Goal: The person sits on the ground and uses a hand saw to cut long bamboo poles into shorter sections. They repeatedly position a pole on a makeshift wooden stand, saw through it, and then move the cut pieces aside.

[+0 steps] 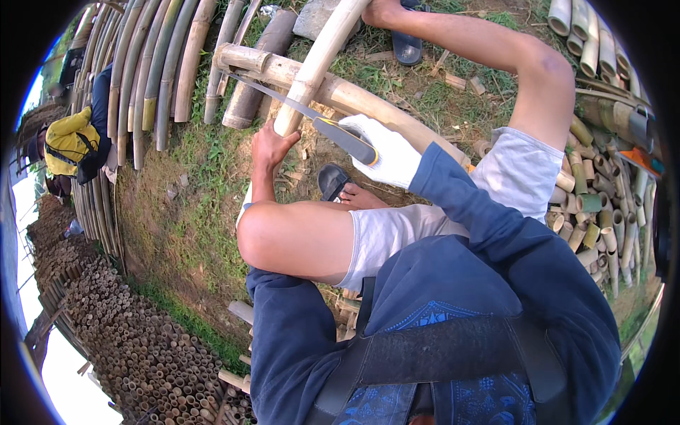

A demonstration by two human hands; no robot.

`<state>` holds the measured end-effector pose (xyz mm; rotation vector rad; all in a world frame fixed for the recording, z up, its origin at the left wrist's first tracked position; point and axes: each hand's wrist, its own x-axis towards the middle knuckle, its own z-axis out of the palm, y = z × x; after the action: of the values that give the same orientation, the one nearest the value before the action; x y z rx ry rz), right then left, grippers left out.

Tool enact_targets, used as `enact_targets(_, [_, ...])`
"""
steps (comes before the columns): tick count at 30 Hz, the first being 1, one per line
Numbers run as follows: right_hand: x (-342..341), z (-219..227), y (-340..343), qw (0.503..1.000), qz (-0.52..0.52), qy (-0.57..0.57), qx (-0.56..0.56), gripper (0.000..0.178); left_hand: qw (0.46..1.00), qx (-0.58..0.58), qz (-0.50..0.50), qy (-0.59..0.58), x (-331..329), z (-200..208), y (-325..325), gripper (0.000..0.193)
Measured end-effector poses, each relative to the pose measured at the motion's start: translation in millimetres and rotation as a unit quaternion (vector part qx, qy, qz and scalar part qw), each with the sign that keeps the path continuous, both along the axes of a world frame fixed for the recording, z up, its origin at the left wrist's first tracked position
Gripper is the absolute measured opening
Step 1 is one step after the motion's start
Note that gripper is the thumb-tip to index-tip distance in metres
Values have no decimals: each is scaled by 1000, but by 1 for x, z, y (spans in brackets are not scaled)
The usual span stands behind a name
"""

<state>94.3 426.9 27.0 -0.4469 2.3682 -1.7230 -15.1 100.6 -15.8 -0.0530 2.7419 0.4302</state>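
My left hand [271,150], bare, is closed around a pale bamboo pole [322,53] just below where a saw crosses it. The pole slants over a thicker bamboo log [368,106] lying crosswise on the ground. In a white glove, my right hand [388,150] grips the saw's dark grey and yellow handle [346,139]. The thin saw blade [265,91] lies across the pole, its tip reaching left over the log's end. My bare foot [382,11] is against the pole's far end.
Long bamboo poles [166,64] stand in a row at upper left, near a person in a yellow top [71,142]. Cut bamboo pieces [163,354] are heaped at lower left, with more bamboo [602,205] piled at right. A black sandal [407,46] and a grey stone [316,20] lie ahead.
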Motion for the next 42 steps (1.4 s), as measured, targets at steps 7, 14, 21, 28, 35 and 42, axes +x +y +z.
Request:
enact_targets(7, [135, 86, 111, 997, -38, -57, 40, 56, 999, 2, 35, -10, 4, -8, -13, 77])
enact_targets(14, [-71, -18, -53, 993, -50, 96, -35, 53, 999, -4, 14, 35, -11, -6, 7, 80])
enact_targets(21, [80, 38, 65, 998, -13, -59, 10, 61, 999, 25, 33, -9, 9, 6, -11, 78])
enact_targets(28, [45, 34, 34, 999, -21, 7, 45, 52, 998, -43, 46, -7, 14, 4, 2, 77])
enact_targets(35, [-29, -9, -38, 998, -3, 28, -56, 53, 999, -23, 37, 6, 18, 9, -2, 69])
enact_targets(42, [154, 63, 121, 992, -28, -56, 106, 54, 1000, -7, 11, 25, 8, -1, 2, 76])
